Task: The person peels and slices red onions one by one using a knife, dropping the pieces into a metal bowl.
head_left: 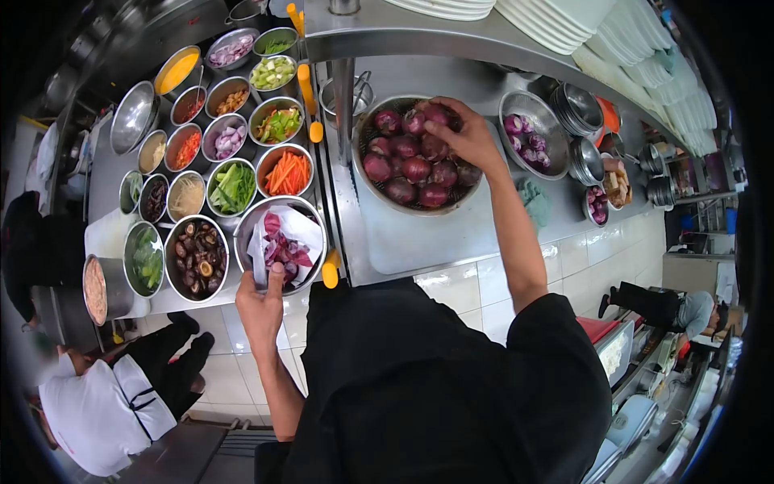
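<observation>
My left hand (pixel 262 310) grips the near rim of a metal bowl (pixel 317 219), thumb over the edge. Inside this bowl lie white paper (pixel 300 228) and purple-red onion skins (pixel 284 248). My right hand (pixel 466 137) reaches into a perforated metal colander (pixel 360 173) heaped with whole red onions (pixel 416 168). Its fingers curl round a red onion (pixel 436 114) at the far right of the heap; the fingertips are partly hidden. Beneath the colander is a pale cutting board (pixel 395 242).
Metal containers of cut vegetables crowd the left counter, among them carrot strips (pixel 288 173) and mushrooms (pixel 197 256). Right of the colander stands a bowl (pixel 542 157) with peeled onions. A shelf (pixel 451 40) bearing plates overhangs the counter. Two other people (pixel 113 403) are nearby.
</observation>
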{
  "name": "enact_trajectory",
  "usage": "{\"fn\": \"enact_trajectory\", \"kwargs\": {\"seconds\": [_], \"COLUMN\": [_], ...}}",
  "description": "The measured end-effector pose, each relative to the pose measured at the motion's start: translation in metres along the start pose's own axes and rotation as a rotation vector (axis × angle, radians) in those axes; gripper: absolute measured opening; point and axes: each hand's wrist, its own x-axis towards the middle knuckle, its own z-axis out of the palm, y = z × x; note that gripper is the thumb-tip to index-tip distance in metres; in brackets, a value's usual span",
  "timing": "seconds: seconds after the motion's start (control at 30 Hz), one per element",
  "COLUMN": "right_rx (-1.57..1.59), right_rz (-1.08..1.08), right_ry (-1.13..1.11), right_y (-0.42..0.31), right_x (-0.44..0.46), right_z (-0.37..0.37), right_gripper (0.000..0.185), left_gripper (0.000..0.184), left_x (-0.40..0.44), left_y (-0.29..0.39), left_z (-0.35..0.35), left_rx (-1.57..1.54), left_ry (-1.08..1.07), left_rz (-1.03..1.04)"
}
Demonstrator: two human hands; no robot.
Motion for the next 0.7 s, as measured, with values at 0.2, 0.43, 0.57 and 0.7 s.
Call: {"fn": "enact_trajectory", "kwargs": {"seconds": [0.2,0.43,0.57,0.7], "right_rx": [1.221,1.369,1.376,1.314], "right_rz": [0.257,0.204,0.393,0.418], "right_ry": [-0.15,-0.295,-0.178,-0.226], "right_y": [-0.049,-0.117,-0.135,-0.135], "right_x": [-0.036,-0.066,-0.08,-0.086], "right_z": [0.056,0.129,0.153,0.161], "right_gripper": [0.044,0.058,0.048,0.04], "left_gripper": [0.038,0.05,0.065,0.067], "left_x": [0.002,0.013,0.023,0.027], "left_y": [0.035,0.058,0.064,0.059], "left_z": [0.004,0.02,0.021,0.017], "left_rx": [-0.226,-0.065,-0.028,-0.044], "left_ry": [-0.111,-0.286,-0.255,-0.248], "left_rz": [0.038,0.193,0.301,0.363]}}
